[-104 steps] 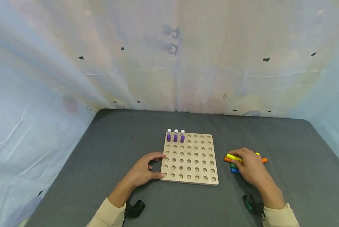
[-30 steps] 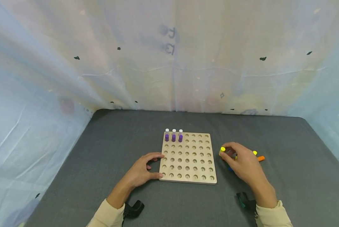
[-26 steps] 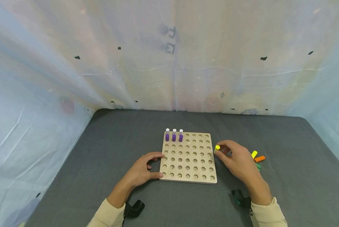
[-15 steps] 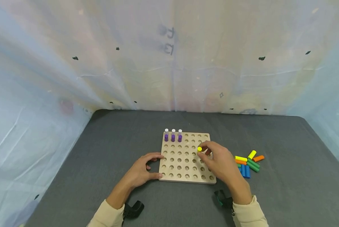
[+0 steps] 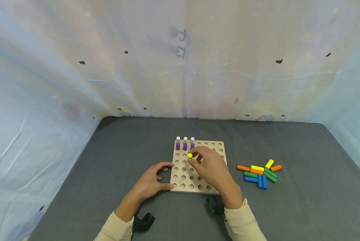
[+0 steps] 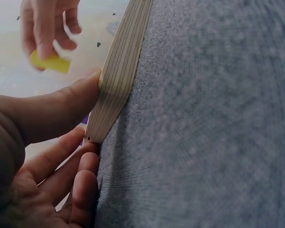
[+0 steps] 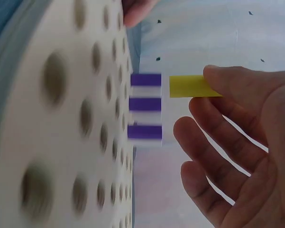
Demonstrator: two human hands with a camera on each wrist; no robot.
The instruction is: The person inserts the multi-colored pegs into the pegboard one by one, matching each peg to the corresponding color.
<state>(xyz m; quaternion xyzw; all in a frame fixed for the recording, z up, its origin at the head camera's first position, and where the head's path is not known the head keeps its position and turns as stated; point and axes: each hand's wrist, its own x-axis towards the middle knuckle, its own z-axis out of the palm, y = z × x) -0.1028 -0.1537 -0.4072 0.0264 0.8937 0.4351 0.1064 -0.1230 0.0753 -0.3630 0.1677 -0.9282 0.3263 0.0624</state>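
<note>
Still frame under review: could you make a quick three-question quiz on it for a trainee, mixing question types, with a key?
1. Multiple choice: what colour is the peg in the right grip? A) blue B) yellow C) green
2. Count: how many purple pegs stand in the board?
3. True or false: the left grip is clear of the board.

Key:
1. B, yellow.
2. Three.
3. False; it touches the board's left edge.
</note>
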